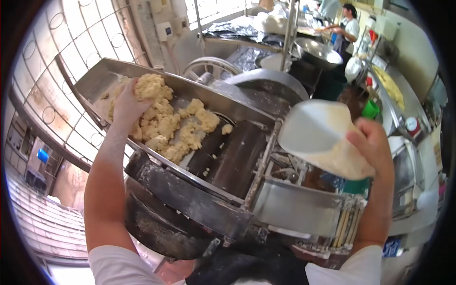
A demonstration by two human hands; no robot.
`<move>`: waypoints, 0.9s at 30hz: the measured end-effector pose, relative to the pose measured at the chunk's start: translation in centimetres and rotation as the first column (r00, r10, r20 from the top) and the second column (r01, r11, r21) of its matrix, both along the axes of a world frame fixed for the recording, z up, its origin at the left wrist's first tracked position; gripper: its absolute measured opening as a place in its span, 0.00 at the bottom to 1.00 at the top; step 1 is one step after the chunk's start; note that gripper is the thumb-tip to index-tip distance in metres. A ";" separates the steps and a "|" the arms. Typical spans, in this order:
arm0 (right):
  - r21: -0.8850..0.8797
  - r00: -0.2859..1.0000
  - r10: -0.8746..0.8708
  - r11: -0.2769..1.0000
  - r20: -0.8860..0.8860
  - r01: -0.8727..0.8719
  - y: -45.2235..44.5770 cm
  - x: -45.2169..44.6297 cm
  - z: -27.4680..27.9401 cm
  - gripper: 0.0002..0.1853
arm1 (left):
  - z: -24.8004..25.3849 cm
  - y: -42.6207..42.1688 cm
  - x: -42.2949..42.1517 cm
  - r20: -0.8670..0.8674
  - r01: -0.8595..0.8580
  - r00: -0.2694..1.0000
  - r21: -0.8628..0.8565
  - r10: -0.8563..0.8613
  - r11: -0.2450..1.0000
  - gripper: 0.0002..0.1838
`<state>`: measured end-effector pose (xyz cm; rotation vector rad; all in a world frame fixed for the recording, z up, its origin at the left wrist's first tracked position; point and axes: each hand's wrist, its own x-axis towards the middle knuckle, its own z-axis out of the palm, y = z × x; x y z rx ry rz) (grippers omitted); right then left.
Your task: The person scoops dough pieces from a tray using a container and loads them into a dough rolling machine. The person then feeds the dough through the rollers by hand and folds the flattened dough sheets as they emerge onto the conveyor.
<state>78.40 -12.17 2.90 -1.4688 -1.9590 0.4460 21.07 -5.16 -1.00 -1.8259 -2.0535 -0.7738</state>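
Crumbly yellow dough (161, 124) lies in a loose heap in the metal trough (237, 105) of a roller machine. My left hand (129, 103) is at the far left of the heap, its fingers curled against a lump of dough and partly hidden by it. Off to the right, my right hand (373, 145) grips a white plastic scoop (318, 130) by its edge. The scoop is tilted with its wide mouth toward the machine, and pale smears coat its side. Dark rollers (240, 156) fill the trough's near right end, with small dough crumbs on them.
A metal tray (297, 204) sits below the rollers on the right. Behind the trough is a wheel (211, 69) with a curved guard. A barred window (61, 42) borders the left. Farther back, a person (349, 31) stands by a large metal bowl (318, 52).
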 end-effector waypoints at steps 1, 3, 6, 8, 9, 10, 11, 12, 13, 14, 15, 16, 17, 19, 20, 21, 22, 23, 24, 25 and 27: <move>-0.143 0.996 -0.051 0.989 -0.073 0.041 -1.4 3.1 -2.7 0.27 | -0.4 -0.3 -0.2 -0.005 -0.012 1.000 0.033 0.012 0.999 0.41; -0.410 0.956 -0.233 0.901 -0.180 0.142 -4.3 8.5 -9.4 0.26 | -1.3 -0.8 -0.5 -0.015 -0.005 1.000 0.036 0.006 0.999 0.42; -0.584 0.910 -0.407 0.758 -0.075 0.290 -8.1 14.0 -20.3 0.25 | -1.6 -0.9 -1.0 0.055 0.012 0.998 0.050 -0.014 0.999 0.42; -0.485 0.929 -0.362 0.802 0.071 0.350 -10.0 15.1 -26.1 0.26 | -2.1 -0.7 -1.0 0.038 -0.006 0.999 0.091 0.003 0.996 0.40; -0.452 0.924 -0.377 0.815 0.061 0.362 -10.7 15.5 -28.5 0.25 | -2.1 -0.8 -0.4 0.031 -0.011 0.999 0.094 0.009 0.996 0.40; -0.418 0.920 -0.389 0.828 0.050 0.373 -11.4 15.7 -30.6 0.24 | -2.0 -0.8 0.4 0.127 -0.030 0.992 0.083 0.020 0.996 0.40; -0.414 0.924 -0.379 0.836 0.043 0.362 -12.1 16.3 -32.9 0.24 | -1.9 -0.9 0.8 0.225 -0.051 0.974 0.073 0.034 0.996 0.41; -0.434 0.912 -0.409 0.816 0.031 0.381 -12.6 17.1 -35.2 0.23 | -2.0 -0.7 0.7 0.222 -0.065 0.974 0.081 0.045 0.995 0.41; -0.454 0.899 -0.437 0.797 0.021 0.398 -12.8 17.4 -36.4 0.23 | -2.3 -0.3 0.4 0.190 -0.113 0.977 0.077 0.097 0.991 0.41; -0.447 0.906 -0.423 0.807 0.018 0.385 -12.9 17.4 -36.3 0.23 | -2.5 0.0 0.1 0.158 -0.163 0.976 0.074 0.150 0.984 0.42; -0.470 0.913 -0.391 0.788 0.116 0.398 -13.1 17.4 -35.8 0.22 | -2.4 0.0 0.1 0.161 -0.179 0.973 0.080 0.164 0.981 0.42; -0.490 0.910 -0.355 0.767 0.215 0.415 -13.0 17.2 -35.3 0.21 | -2.4 0.2 0.2 0.151 -0.161 0.978 0.108 0.144 0.981 0.44; -0.485 0.914 -0.342 0.775 0.218 0.405 -12.6 17.1 -35.3 0.21 | -2.4 0.3 0.2 0.141 -0.143 0.982 0.135 0.124 0.980 0.47; -0.237 0.867 -0.474 0.834 0.156 0.499 -11.2 16.4 -34.8 0.19 | -3.4 1.1 -1.4 0.290 -0.103 0.956 0.194 0.043 0.976 0.52; -0.211 0.854 -0.511 0.828 0.099 0.520 -9.9 16.0 -34.1 0.16 | -3.7 1.7 -2.4 0.360 -0.064 0.933 0.169 -0.001 0.984 0.55; -0.202 0.859 -0.502 0.836 0.097 0.511 -8.3 15.0 -32.8 0.16 | -3.8 2.1 -3.4 0.428 -0.019 0.902 0.147 -0.046 0.989 0.57; -0.120 0.879 -0.477 0.871 0.014 0.476 -6.6 13.6 -31.2 0.14 | -3.5 2.3 -3.9 0.502 0.109 0.849 0.144 -0.167 0.984 0.60; -0.031 0.894 -0.443 0.896 -0.065 0.442 -5.0 12.0 -29.4 0.12 | -3.2 1.7 -3.2 0.505 0.101 0.847 0.155 -0.166 0.983 0.60; 0.035 0.907 -0.395 0.914 -0.148 0.404 -3.5 9.4 -27.0 0.11 | -2.6 0.7 -1.6 0.593 0.193 0.762 0.177 -0.261 0.965 0.61; 0.109 0.914 -0.337 0.924 -0.226 0.367 -1.9 6.4 -24.6 0.09 | -2.0 0.1 -1.1 0.667 0.281 0.657 0.215 -0.351 0.935 0.61; 0.315 0.951 -0.180 0.914 -0.251 0.256 1.3 1.2 -21.1 0.07 | -3.4 1.5 -4.1 0.477 0.223 0.826 0.213 -0.300 0.951 0.58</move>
